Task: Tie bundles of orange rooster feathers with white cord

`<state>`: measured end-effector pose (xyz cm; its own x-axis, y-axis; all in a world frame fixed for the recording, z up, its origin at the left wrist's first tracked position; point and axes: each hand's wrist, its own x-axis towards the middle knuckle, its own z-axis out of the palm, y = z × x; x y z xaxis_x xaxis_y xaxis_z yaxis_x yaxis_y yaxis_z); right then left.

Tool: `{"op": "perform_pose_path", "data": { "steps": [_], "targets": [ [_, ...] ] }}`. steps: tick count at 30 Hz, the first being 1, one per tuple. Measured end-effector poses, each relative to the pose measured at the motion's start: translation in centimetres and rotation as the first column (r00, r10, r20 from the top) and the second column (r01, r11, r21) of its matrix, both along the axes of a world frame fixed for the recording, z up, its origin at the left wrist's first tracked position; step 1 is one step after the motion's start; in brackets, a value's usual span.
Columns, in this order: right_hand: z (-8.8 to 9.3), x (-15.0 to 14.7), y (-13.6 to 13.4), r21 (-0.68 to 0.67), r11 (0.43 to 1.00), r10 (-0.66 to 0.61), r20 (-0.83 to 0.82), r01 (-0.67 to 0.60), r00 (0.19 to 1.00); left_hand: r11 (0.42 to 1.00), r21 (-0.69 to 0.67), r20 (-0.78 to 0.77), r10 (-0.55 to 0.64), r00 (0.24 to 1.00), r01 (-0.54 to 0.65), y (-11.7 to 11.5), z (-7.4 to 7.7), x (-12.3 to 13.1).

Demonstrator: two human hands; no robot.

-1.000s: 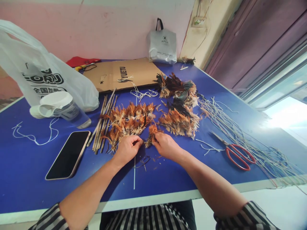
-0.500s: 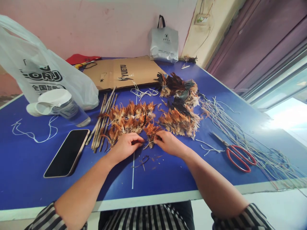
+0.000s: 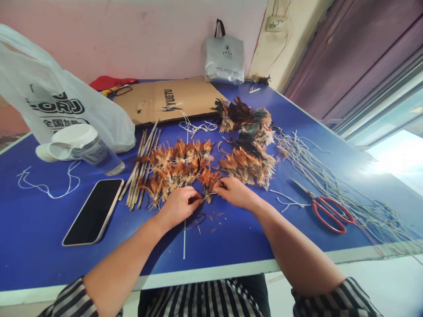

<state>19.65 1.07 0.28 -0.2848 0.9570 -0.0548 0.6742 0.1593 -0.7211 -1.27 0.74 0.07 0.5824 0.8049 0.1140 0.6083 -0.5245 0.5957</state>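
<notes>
On the blue table (image 3: 231,237) my left hand (image 3: 178,205) and my right hand (image 3: 234,193) meet at a small orange feather bundle (image 3: 208,179). Both hands are closed in a pinch. A thin white string (image 3: 207,197) runs between their fingertips at the bundle's stem. Just behind my left hand lies a heap of tied orange feather bundles (image 3: 175,166). Another orange heap (image 3: 247,165) lies behind my right hand, with darker feathers (image 3: 243,116) farther back. A white string (image 3: 184,237) runs along the table toward me.
Thin sticks (image 3: 142,167) lie left of the feathers, with a phone (image 3: 94,211) face up nearer me. Red-handled scissors (image 3: 325,211) and many cut strings (image 3: 317,171) lie to the right. A jar (image 3: 89,147), a white plastic bag (image 3: 56,101), cardboard (image 3: 168,99) and a grey bag (image 3: 224,55) stand behind.
The small bundle has turned so its feathers point away from me. Both hands have shifted slightly away from me, and now pinch the string at its stem.
</notes>
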Motion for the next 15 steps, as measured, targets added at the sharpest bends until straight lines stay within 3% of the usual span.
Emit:
{"op": "perform_pose_path", "data": {
  "steps": [5, 15],
  "targets": [
    [-0.5, 0.0, 0.4, -0.147, 0.980, -0.156, -0.132, 0.137, 0.979, 0.989, -0.024, 0.027, 0.149, 0.989, -0.148, 0.1, 0.4, 0.5],
    [-0.2, -1.2, 0.2, -0.092, 0.976, -0.205, -0.106, 0.196, 0.973, 0.959, 0.107, -0.310, 0.284, 0.907, -0.263, -0.9, 0.8, 3.2]
  ]
}}
